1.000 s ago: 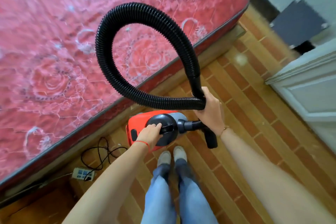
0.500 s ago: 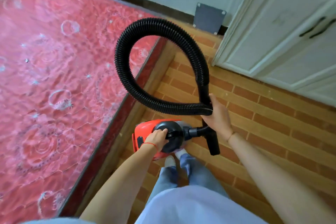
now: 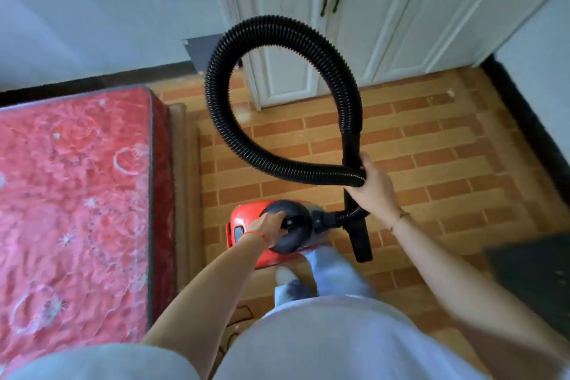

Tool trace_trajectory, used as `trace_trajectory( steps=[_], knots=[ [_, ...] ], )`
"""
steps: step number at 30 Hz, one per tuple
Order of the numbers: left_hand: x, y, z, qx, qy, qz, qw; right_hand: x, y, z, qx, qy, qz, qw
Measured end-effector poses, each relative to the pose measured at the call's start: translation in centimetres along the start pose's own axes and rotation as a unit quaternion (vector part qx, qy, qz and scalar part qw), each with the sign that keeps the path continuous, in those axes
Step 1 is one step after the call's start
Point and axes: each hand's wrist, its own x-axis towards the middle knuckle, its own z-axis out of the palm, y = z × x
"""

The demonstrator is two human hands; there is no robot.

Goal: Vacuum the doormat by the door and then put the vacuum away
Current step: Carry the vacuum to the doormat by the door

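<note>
A person is standing on a brick-patterned floor (image 3: 416, 145), looking down at a red vacuum (image 3: 246, 225) that is hanging low in the middle of the frame. The left hand (image 3: 270, 227) is wrapping around the black handle (image 3: 293, 220) on top of the vacuum, fingers closed on it. The right hand (image 3: 374, 185), to the right of centre, is clamped on the black hose (image 3: 277, 26) where two parts of it cross, holding both together. The hose is looping up from that grip in a wide ring toward the upper middle of the frame and curving back down to the vacuum's front. A black nozzle (image 3: 361, 241) is pointing down below the right hand, just right of the vacuum.

A red mattress (image 3: 74, 194) is filling the left side of the frame. White cupboard doors (image 3: 354, 9) are standing along the top, right of centre. The dark doormat (image 3: 533, 274) is lying at the right edge, well apart from the vacuum. The person's feet are showing blurred below the vacuum.
</note>
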Motion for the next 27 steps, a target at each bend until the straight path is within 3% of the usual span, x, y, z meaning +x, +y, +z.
trace_trajectory(
  steps=[13,27],
  knots=[
    [5.6,15.1,-0.8,0.166,-0.062,0.145,0.973,-8.0,10.6,-10.2,0.029,0.196,0.125,0.972],
    [12.9,38.7,3.6,0.260,-0.057,0.233,0.935,-12.0,25.9,-27.6,0.039,0.232,0.188,0.954]
  ],
)
